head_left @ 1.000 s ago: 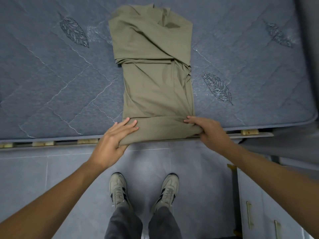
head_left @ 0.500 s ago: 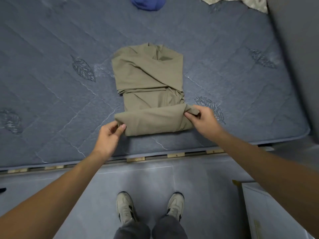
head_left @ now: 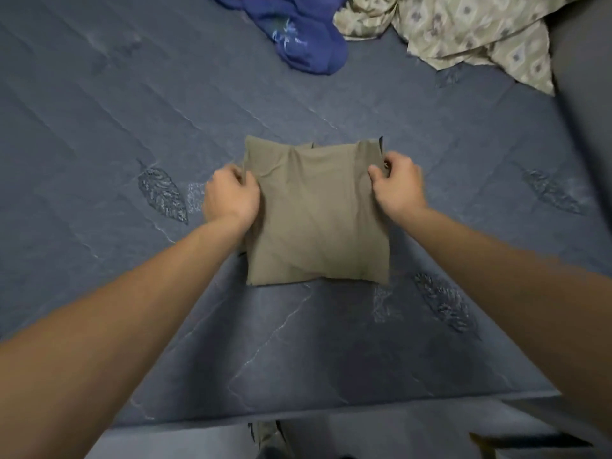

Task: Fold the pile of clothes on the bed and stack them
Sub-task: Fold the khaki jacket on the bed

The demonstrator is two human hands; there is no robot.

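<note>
Your olive-green shirt (head_left: 318, 213) is folded into a neat square and lies flat in the middle of the bed. Far behind it, at the top of the bed, a blue garment (head_left: 298, 34) and a patterned cream cloth (head_left: 463, 31) lie crumpled side by side.

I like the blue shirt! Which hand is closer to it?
Right. The right hand grips the olive shirt below and right of the blue shirt; the left hand sits slightly farther, below-left.
</note>
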